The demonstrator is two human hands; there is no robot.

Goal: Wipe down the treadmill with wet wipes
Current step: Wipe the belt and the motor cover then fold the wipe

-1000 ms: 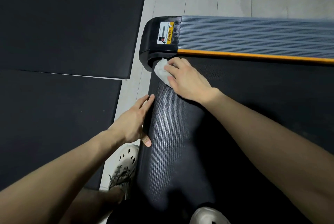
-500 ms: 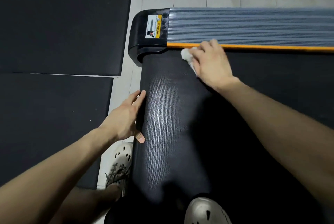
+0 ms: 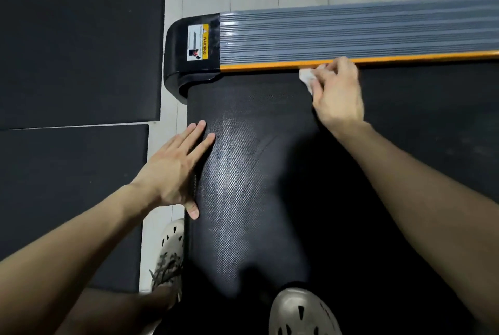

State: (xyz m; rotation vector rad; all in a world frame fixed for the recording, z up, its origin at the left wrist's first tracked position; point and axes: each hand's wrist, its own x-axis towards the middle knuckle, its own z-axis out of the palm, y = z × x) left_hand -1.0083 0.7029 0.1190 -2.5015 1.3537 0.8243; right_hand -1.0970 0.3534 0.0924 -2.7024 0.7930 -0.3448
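White wipe (image 3: 306, 76) gripped in curled right hand (image 3: 339, 94), pressed on belt (image 3: 256, 172) against orange strip (image 3: 270, 66) to reach the seam | left hand (image 3: 172, 169) flat, fingers straight, on belt's left edge, probably bracing.

The treadmill (image 3: 259, 124) shows a black textured belt (image 3: 237, 178), a grey ribbed side rail (image 3: 351, 34) edged with an orange strip (image 3: 270, 66), and a black end cap (image 3: 176, 64). A crumpled white wet wipe (image 3: 307, 76) lies on the belt against that strip, partly under the right hand (image 3: 339, 94)
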